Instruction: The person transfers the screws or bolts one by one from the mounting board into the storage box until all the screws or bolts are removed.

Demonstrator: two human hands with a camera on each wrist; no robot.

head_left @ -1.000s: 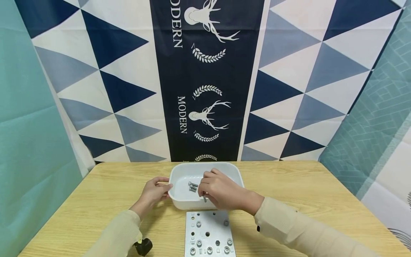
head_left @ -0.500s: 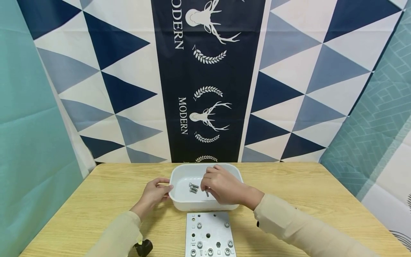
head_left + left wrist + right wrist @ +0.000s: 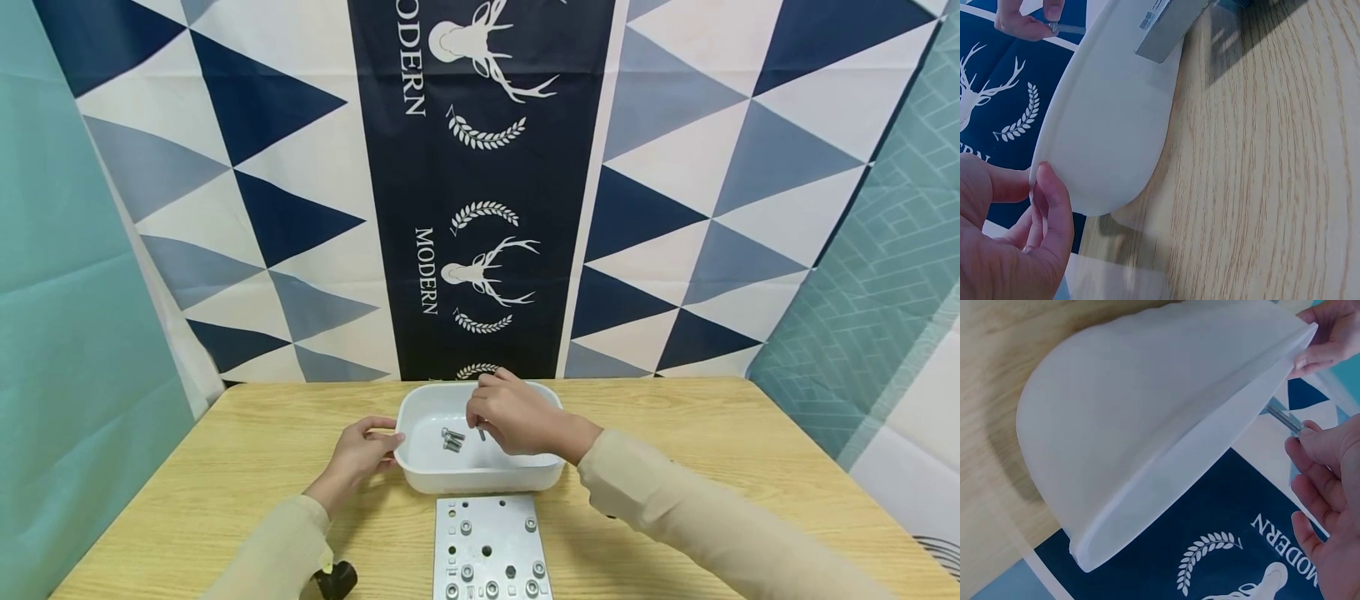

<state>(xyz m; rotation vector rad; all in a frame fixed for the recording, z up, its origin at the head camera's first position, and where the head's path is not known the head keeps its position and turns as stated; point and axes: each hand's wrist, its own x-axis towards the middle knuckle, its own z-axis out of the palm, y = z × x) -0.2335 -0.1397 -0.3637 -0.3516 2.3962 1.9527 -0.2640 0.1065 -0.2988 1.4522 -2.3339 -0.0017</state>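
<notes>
White plastic makes up the shallow, round-cornered tray [image 3: 483, 481] that stands close to the far edge of the light wood-grain table [image 3: 262, 450], about midway between its left and right edges. My left hand [image 3: 363, 450] grasps the tray at its left end, the thumb over the rim and the other fingers outside, against the wall. With my right hand [image 3: 513, 412] I pinch a silver metal bolt with a threaded shank [image 3: 1284, 419], its end caught between thumb and fingertips. I hold it above the right half of the tray, apart from the floor, with the shank pointing down. Inside the tray, left of my right hand, lies a small cluster of silver metal bolts [image 3: 452, 439], touching one another; I cannot tell their exact number.

Just in front of the tray's near wall, towards the table's near edge, lies a flat silver-grey metal plate [image 3: 495, 525], cut off by the bottom of the head view. Several round socket heads sit in it, along with dark open holes. Cream sleeves [image 3: 697, 508] cover both my forearms. Beside my left cuff is a black object [image 3: 339, 579], partly hidden. Behind the table's far edge hangs a cloth with blue and white triangles and a dark middle band [image 3: 480, 175].
</notes>
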